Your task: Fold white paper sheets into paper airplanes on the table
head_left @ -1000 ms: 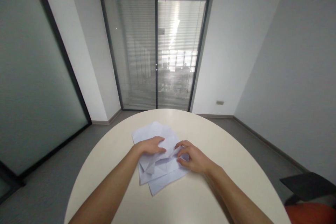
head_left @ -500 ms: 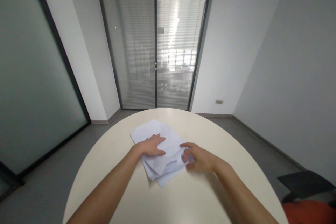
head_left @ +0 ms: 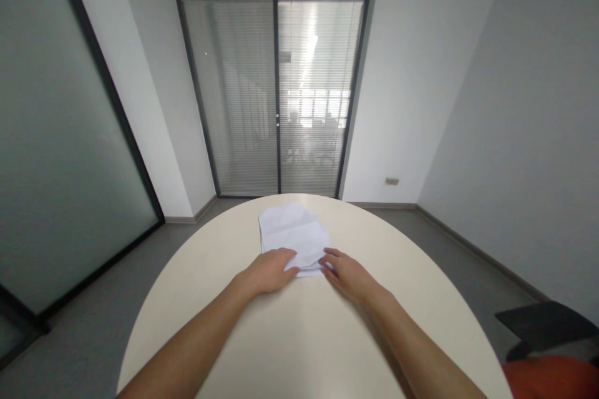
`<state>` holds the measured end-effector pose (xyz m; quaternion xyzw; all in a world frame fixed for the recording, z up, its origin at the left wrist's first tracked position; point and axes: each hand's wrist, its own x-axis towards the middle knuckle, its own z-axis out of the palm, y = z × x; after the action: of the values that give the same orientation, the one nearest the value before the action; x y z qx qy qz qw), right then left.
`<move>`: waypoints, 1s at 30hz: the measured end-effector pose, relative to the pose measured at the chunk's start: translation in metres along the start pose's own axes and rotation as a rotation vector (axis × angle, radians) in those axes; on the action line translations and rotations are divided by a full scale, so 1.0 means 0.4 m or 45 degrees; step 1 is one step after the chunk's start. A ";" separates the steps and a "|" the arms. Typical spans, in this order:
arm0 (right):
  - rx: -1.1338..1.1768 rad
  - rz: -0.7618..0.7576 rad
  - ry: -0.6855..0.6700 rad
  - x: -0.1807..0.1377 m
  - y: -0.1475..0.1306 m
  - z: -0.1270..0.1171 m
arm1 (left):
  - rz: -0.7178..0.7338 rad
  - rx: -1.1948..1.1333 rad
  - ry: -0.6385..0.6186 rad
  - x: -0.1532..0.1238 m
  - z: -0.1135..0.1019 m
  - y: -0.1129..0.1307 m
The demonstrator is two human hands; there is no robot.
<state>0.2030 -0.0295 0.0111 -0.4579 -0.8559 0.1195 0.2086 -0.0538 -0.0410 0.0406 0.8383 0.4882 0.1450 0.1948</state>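
Note:
A stack of creased white paper sheets (head_left: 292, 234) lies on the round cream table (head_left: 309, 336), just beyond both hands. My left hand (head_left: 267, 270) rests on the near left edge of the stack, its fingers laid flat and together. The fingers of my right hand (head_left: 346, 274) are stretched out, and their tips press the stack's near right corner. Neither hand has lifted the paper.
A black and orange chair (head_left: 547, 349) stands at the table's lower right. Sliding glass doors with blinds (head_left: 276, 93) face me across grey floor. A frosted glass wall (head_left: 56, 137) runs along the left, a plain wall along the right.
The folded, spread sheets have been gathered and turned into a neater stack lying farther from me. Both hands have shifted from the top of the paper to its near edge.

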 end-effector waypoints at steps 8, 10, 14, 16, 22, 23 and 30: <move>0.102 0.000 0.030 0.005 0.017 -0.017 | -0.082 0.137 0.027 -0.039 0.068 -0.080; 0.118 0.022 0.022 0.006 0.020 -0.019 | -0.054 0.150 0.064 -0.036 0.072 -0.083; 0.189 0.072 0.044 0.005 0.024 -0.017 | 0.076 0.163 0.172 -0.018 0.080 -0.091; 0.220 0.074 0.040 0.003 0.027 -0.017 | 0.138 0.156 0.192 -0.014 0.083 -0.094; 0.144 -0.127 -0.032 0.002 0.046 -0.012 | 0.210 0.060 0.219 -0.018 0.062 -0.069; 0.134 -0.140 -0.048 0.003 0.042 -0.011 | 0.169 0.065 0.241 -0.017 0.057 -0.063; 0.059 -0.330 -0.163 0.015 -0.103 0.015 | -0.253 0.229 0.370 -0.018 0.047 -0.054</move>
<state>0.1672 -0.0473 0.0235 -0.3303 -0.9163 0.1402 0.1778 -0.0657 -0.0412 0.0134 0.7703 0.6024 0.2003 0.0599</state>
